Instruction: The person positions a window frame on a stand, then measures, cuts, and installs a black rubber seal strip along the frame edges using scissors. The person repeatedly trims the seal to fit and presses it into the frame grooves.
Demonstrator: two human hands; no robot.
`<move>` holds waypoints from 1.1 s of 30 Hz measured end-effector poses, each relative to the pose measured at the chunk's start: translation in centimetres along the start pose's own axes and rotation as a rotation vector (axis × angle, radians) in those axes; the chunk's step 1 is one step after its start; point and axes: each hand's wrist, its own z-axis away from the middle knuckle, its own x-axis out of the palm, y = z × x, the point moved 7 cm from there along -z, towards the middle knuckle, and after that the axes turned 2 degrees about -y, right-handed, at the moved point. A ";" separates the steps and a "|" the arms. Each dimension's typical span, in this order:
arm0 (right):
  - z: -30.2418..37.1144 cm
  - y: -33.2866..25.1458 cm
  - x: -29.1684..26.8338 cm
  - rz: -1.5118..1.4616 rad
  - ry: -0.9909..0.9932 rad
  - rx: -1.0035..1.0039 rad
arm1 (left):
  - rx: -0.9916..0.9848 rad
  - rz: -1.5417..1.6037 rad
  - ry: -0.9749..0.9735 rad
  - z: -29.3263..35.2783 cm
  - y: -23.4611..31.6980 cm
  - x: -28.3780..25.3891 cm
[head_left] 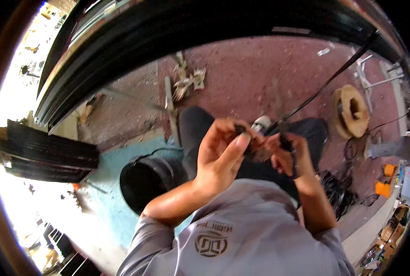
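My left hand (221, 156) is raised in front of my lap, thumb and fingers pinched on a small dark piece (240, 129) too little to name. Close beside it, my right hand (300, 154) is closed around the dark handle of a blurred scissor-like tool (282, 126), its long thin end pointing away from me. A black cable (327, 87) slants from the upper right down to the hands; whether either hand grips it, I cannot tell. The fingertips of both hands nearly meet.
A black bucket (142, 181) stands left of my legs. Long dark bars (205, 34) span the far side overhead. Work gloves (191, 83) lie on the reddish floor (246, 69). To the right are a cardboard spool (352, 110), tangled black cable (338, 195) and orange pieces (384, 184).
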 end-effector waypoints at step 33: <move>-22.3 -1.5 -3.7 0.188 0.269 -0.654 | -0.093 -0.316 0.303 2.7 0.2 -6.1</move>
